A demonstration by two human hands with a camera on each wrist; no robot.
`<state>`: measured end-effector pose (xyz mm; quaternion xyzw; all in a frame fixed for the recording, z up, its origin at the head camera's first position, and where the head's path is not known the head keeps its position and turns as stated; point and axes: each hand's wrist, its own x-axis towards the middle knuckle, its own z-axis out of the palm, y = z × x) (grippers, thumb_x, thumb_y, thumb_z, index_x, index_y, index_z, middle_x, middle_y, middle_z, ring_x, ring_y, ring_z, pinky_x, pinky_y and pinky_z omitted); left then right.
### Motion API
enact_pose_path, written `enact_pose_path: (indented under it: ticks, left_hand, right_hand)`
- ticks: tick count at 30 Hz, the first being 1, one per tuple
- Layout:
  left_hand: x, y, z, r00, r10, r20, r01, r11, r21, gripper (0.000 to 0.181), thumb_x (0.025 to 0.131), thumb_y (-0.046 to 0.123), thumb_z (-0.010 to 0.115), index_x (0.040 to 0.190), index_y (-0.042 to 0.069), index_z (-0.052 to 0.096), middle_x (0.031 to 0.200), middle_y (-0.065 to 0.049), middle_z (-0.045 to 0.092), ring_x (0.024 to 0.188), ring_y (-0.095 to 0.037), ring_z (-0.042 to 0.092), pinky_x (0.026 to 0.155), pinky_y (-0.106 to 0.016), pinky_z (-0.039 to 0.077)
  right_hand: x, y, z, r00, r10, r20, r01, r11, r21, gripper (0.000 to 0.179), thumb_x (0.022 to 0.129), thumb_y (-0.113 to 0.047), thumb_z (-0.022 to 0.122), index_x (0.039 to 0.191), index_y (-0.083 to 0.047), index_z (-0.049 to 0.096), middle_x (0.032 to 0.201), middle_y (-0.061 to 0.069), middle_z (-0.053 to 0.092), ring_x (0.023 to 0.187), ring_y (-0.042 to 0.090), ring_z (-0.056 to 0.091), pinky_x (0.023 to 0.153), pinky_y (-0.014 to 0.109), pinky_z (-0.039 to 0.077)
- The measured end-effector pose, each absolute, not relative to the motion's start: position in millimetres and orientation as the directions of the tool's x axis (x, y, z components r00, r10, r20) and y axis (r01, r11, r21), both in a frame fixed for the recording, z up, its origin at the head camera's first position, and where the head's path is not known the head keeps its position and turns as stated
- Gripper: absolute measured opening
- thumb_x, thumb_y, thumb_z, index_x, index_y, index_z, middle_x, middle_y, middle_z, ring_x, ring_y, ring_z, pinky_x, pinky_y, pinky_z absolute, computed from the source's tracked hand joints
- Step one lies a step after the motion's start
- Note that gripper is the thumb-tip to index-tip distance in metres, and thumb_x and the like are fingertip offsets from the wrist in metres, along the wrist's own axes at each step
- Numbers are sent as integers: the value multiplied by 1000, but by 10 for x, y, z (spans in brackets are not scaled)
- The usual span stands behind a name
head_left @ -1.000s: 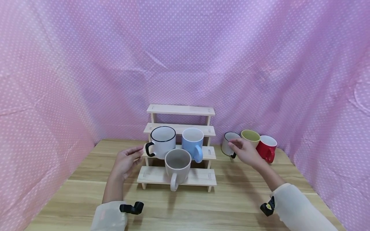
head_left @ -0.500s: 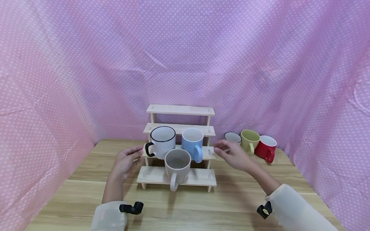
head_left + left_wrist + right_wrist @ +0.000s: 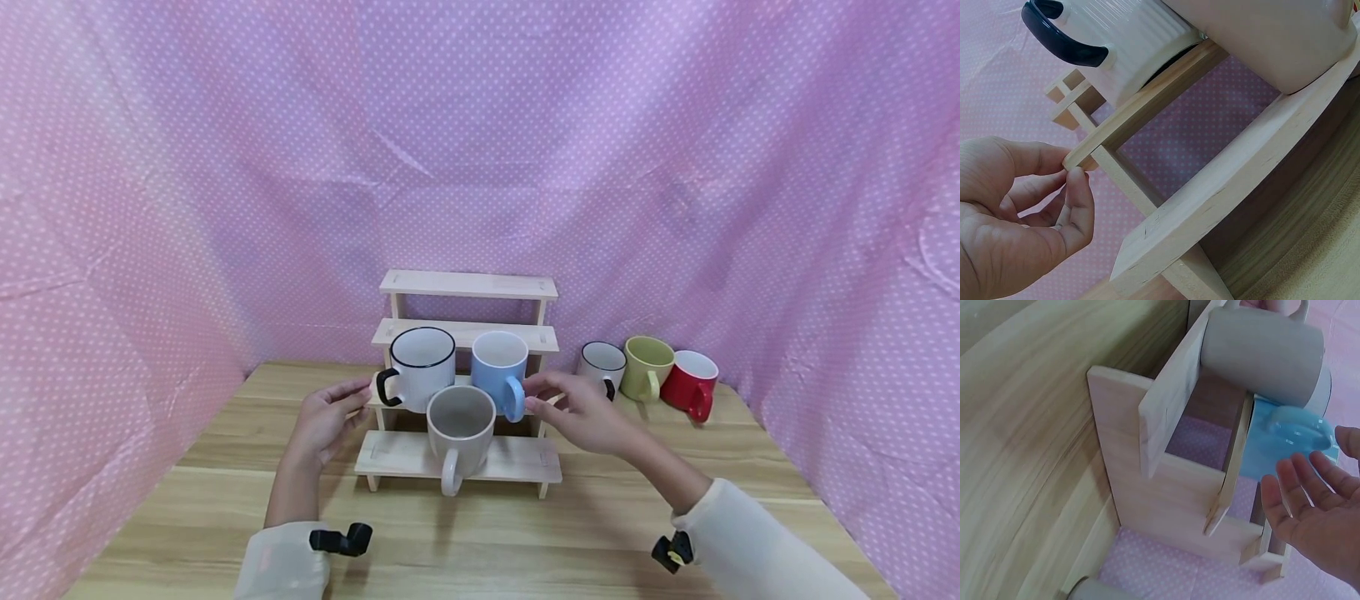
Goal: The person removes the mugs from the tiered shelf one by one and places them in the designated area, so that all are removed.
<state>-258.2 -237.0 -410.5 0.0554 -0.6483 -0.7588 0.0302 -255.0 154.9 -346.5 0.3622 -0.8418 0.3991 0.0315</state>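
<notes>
A tiered wooden stand (image 3: 517, 462) bears three mugs. The white mug with a black rim (image 3: 431, 390) and the light blue mug (image 3: 490, 383) sit on the second step from the bottom. In front of them, a grey-beige mug (image 3: 471, 446) sits on the lowest step. My left hand (image 3: 322, 423) pinches that second step's left end between thumb and finger, as the left wrist view shows. My right hand (image 3: 583, 414) is beside the blue mug, thumb and fingers spread, fingertips right at its handle (image 3: 1297, 428).
On the table (image 3: 450, 550), right of the stand, are a white mug with a dark rim and black handle (image 3: 596, 379), an olive-green mug (image 3: 641, 379) and a red mug (image 3: 686, 393). A pink dotted cloth (image 3: 480, 150) hangs behind and at both sides.
My right hand has moved left, from the white mug on the table to the blue mug on the stand. The left hand keeps its pinch on the step.
</notes>
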Motion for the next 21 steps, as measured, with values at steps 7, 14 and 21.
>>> enact_pose_path:
  ticks: [7,14,21]
  left_hand:
    - [-2590,-2374,-4104,-993,-112,-35,-15,-173,985,40,99,4,68,134,-11,57,106,1,66,91,-9,61,80,-20,57]
    - [-2599,-2373,-4121,-994,-109,-32,-13,-172,985,41,99,4,68,134,-12,56,105,3,66,91,-8,61,80,-20,57]
    - [-2598,-2375,-4130,-993,-112,-30,-11,-170,985,39,99,5,68,133,-11,58,104,3,66,91,-8,61,80,-20,57]
  right_hand:
    - [-2545,1431,-3509,-751,-589,300,-574,356,-737,24,103,-17,64,120,-2,68,108,7,72,103,25,67,80,32,60]
    - [-2530,1371,-3534,-795,-566,220,-431,271,-861,22,105,-15,60,116,3,66,110,15,69,101,24,65,81,34,60]
    - [-2552,1337,-3548,-823,-554,124,-259,171,-951,24,108,-14,54,112,8,61,108,16,68,100,20,65,86,44,61]
